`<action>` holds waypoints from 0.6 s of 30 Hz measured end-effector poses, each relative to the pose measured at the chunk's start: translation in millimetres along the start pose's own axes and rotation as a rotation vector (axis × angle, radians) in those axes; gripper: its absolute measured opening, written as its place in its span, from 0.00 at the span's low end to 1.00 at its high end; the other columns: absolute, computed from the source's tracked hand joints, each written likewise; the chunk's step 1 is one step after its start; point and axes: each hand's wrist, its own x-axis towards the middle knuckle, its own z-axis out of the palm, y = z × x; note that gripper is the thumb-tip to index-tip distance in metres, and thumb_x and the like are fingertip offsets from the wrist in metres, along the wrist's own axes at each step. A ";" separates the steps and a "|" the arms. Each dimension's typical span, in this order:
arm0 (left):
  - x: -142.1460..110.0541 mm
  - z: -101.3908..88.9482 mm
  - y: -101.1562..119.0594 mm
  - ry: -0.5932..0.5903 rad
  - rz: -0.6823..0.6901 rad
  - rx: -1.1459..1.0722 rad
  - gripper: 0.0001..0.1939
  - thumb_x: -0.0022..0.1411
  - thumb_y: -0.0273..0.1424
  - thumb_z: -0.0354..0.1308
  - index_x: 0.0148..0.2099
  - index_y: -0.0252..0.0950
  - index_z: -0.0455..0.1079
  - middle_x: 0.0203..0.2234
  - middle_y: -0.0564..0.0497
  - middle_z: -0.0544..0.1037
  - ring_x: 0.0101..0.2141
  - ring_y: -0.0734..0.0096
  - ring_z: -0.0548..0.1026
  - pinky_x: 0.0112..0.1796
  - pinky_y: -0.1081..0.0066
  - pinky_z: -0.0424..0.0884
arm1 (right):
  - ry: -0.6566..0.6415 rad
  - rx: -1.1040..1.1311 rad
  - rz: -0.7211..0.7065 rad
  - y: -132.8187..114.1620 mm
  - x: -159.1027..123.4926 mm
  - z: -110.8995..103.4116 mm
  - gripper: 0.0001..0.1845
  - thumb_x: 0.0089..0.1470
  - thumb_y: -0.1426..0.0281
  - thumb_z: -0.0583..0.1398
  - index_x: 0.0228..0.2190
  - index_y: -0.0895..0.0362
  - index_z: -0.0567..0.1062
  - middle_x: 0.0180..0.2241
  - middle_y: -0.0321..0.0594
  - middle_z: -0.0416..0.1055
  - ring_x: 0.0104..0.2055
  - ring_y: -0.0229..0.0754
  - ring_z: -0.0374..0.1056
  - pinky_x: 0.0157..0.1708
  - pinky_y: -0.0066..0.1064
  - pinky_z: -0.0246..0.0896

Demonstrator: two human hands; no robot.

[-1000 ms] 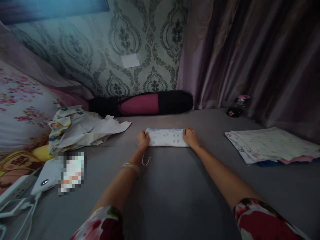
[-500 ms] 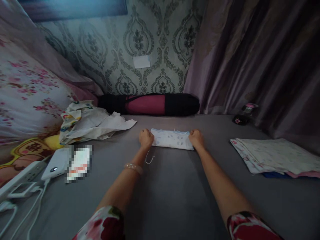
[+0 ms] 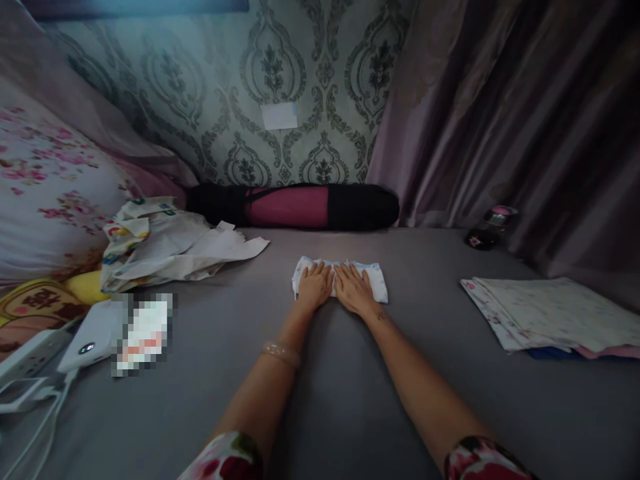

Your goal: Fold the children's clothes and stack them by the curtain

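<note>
A folded white cloth (image 3: 379, 283) with light blue edging lies flat on the grey sheet (image 3: 340, 400), straight ahead of me. My left hand (image 3: 316, 283) rests palm down on its left half, fingers stretched out. Beside it, my right hand (image 3: 353, 288) presses flat on the right half with the fingers slightly spread. The two hands almost meet at the cloth's middle and cover much of it. Only its ends and far edge show around them.
To the right lies a stack of folded cloths (image 3: 560, 313), with a dark bottle (image 3: 487, 228) behind. A black and pink roll (image 3: 290, 205) sits along the wall. On the left are a crumpled cloth (image 3: 185, 247), a white power bank (image 3: 95, 337), a power strip (image 3: 35, 357) and cables.
Both hands have let go of the cloth's two ends and moved inward, now lying flat on top of it. The view has shifted slightly.
</note>
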 end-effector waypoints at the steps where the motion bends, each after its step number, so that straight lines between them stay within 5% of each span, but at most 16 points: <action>1: -0.1 0.9 -0.8 -0.014 0.001 0.017 0.24 0.70 0.38 0.36 0.62 0.38 0.61 0.61 0.46 0.63 0.61 0.59 0.59 0.60 0.55 0.52 | -0.004 0.000 0.004 0.8 0.0 0.7 0.27 0.64 0.64 0.42 0.61 0.55 0.59 0.64 0.41 0.54 0.66 0.49 0.45 0.61 0.50 0.37; 10: -1.8 -10.0 0.9 -0.098 0.000 0.036 0.26 0.70 0.40 0.34 0.64 0.38 0.57 0.63 0.45 0.59 0.62 0.58 0.57 0.60 0.55 0.51 | 0.011 0.015 0.010 2.4 2.2 3.8 0.27 0.64 0.63 0.42 0.61 0.54 0.60 0.63 0.40 0.56 0.65 0.49 0.46 0.62 0.50 0.36; 18: -2.7 -12.2 -8.1 -0.089 -0.052 0.083 0.27 0.69 0.40 0.36 0.64 0.35 0.56 0.63 0.42 0.59 0.62 0.58 0.56 0.60 0.55 0.52 | -0.001 -0.011 0.063 12.9 2.9 3.9 0.30 0.64 0.62 0.42 0.61 0.64 0.59 0.64 0.50 0.51 0.66 0.48 0.44 0.63 0.41 0.36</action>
